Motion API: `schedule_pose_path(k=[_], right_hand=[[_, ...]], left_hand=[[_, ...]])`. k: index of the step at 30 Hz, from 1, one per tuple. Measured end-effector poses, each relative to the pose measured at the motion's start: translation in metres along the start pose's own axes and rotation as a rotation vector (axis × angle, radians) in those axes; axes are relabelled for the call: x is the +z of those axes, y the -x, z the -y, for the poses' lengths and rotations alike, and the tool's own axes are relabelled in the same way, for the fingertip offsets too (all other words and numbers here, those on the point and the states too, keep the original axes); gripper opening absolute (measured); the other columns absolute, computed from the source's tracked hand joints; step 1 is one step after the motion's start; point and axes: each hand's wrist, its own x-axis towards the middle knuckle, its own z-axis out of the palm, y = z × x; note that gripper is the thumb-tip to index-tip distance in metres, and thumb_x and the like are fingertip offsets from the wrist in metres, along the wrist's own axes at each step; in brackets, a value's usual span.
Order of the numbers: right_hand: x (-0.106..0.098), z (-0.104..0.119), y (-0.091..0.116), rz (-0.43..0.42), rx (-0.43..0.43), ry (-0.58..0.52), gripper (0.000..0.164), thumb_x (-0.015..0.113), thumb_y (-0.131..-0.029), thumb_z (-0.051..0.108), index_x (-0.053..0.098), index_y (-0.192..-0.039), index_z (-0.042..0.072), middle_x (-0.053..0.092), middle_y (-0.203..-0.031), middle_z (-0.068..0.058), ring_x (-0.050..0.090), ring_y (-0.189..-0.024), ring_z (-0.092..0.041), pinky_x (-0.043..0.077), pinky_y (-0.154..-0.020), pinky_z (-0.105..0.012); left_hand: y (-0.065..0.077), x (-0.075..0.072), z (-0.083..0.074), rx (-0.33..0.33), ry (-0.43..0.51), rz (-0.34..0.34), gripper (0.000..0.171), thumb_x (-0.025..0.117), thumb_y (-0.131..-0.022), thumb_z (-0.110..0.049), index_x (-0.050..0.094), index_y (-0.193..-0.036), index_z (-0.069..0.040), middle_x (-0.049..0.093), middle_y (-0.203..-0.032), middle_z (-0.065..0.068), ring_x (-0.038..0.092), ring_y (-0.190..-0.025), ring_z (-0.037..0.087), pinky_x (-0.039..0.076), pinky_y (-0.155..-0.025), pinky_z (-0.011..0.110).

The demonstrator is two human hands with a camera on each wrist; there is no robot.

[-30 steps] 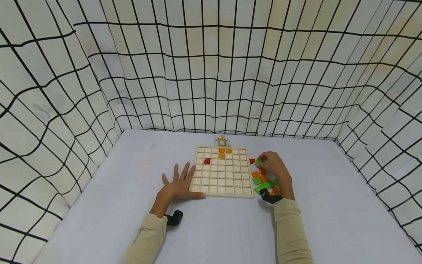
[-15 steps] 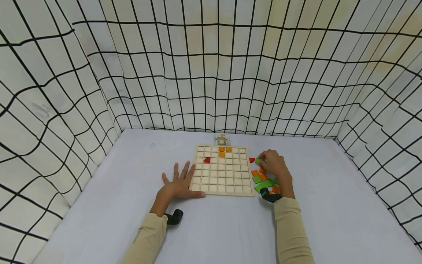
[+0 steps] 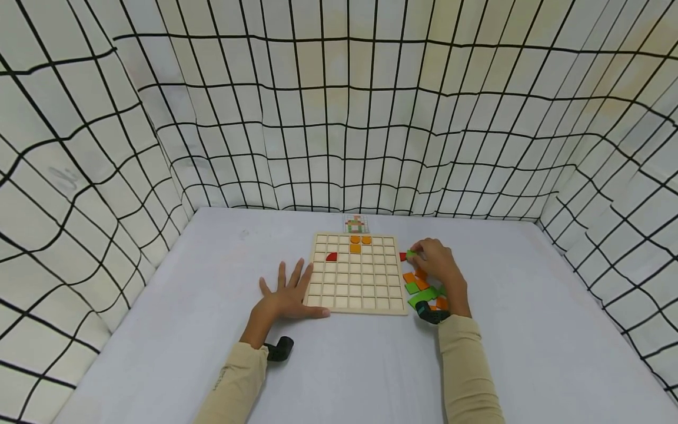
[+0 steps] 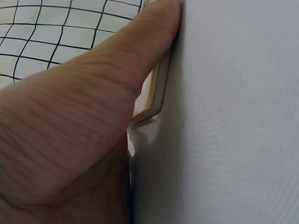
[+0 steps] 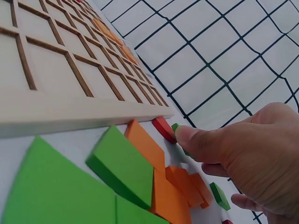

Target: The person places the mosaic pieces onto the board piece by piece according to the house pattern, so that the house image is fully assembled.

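Note:
My left hand (image 3: 286,300) rests with spread fingers at the near left corner of a wooden grid board (image 3: 343,288), its thumb along the board's front edge. In the left wrist view the thumb (image 4: 117,60) covers most of that corner. Just off the board's right side, my right hand (image 3: 438,262) pinches a small green tile (image 3: 410,254) between thumb and fingertips. A red tile (image 5: 163,129) lies right beside the green one, against the board's edge. Set in the board's cells are a red quarter-round tile (image 3: 331,257), an orange square (image 3: 355,248) and two orange round tiles (image 3: 366,240).
Loose orange tiles (image 3: 409,277) and green tiles (image 5: 124,163) lie in a pile right of the board, partly under my right wrist. A small pattern card (image 3: 355,224) sits behind the board. Black netting (image 3: 346,123) over white walls surrounds the table (image 3: 201,282).
My right hand has shifted slightly left with the green tile, which now overlaps part of the red tile in the head view. The left hand has stayed in place.

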Motion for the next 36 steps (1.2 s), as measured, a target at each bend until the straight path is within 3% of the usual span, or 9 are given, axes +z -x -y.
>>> schedule_pose_path(k=[6,13,23,29,36], right_hand=[[0.004,0.009,-0.007,0.012,-0.027,0.0,0.027,0.065,-0.095,0.027,0.069,-0.111,0.005,0.067,-0.112,-0.013,0.057,-0.111,-0.033,0.043,-0.095,-0.058],[0.013,0.02,-0.015,-0.023,-0.138,0.014,0.026,0.067,-0.093,0.03,0.069,-0.107,0.008,0.067,-0.107,-0.01,0.058,-0.105,-0.03,0.047,-0.09,-0.054],[0.023,0.054,-0.029,0.01,-0.213,0.051,0.025,0.068,-0.093,0.031,0.07,-0.106,0.01,0.068,-0.111,-0.008,0.06,-0.105,-0.028,0.049,-0.088,-0.05],[0.029,0.073,-0.036,-0.013,-0.298,0.097,0.027,0.069,-0.092,0.032,0.072,-0.106,0.011,0.068,-0.112,-0.007,0.061,-0.105,-0.027,0.052,-0.085,-0.048],[0.037,0.097,-0.043,-0.004,-0.33,0.094,0.026,0.07,-0.091,0.032,0.071,-0.108,0.012,0.068,-0.11,-0.004,0.06,-0.109,-0.025,0.05,-0.091,-0.048]], left_hand=[[-0.002,0.0,0.002,0.002,-0.003,-0.003,0.121,0.065,-0.073,-0.075,0.001,-0.159,-0.018,-0.011,-0.166,0.01,-0.022,-0.147,0.045,-0.01,-0.102,0.08],[-0.003,0.003,0.003,0.003,-0.001,-0.007,0.122,0.065,-0.072,-0.076,0.001,-0.159,-0.019,-0.011,-0.166,0.009,-0.023,-0.146,0.045,-0.01,-0.102,0.08],[0.001,-0.001,0.0,-0.01,-0.005,-0.001,0.12,0.066,-0.074,-0.073,0.001,-0.159,-0.017,-0.01,-0.166,0.01,-0.021,-0.147,0.045,-0.009,-0.103,0.08],[0.002,-0.002,-0.002,-0.01,-0.012,-0.002,0.119,0.066,-0.075,-0.072,0.003,-0.159,-0.017,-0.009,-0.166,0.011,-0.02,-0.147,0.045,-0.008,-0.103,0.08],[0.003,-0.004,-0.003,-0.009,-0.015,0.001,0.118,0.065,-0.076,-0.072,0.002,-0.159,-0.016,-0.008,-0.166,0.011,-0.019,-0.147,0.046,-0.007,-0.103,0.08]])
